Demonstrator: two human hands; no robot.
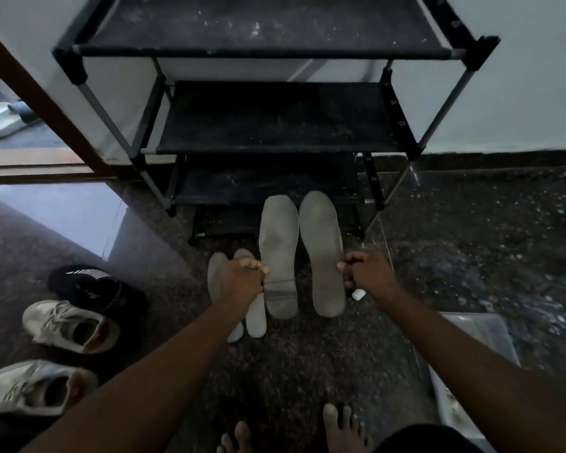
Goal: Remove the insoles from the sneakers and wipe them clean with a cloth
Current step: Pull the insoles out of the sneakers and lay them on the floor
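Head view: left hand pinches left insole, right hand pinches right insole; sneakers at 8 o'clock.

Bare forearms, bare feet, dark garment btm R
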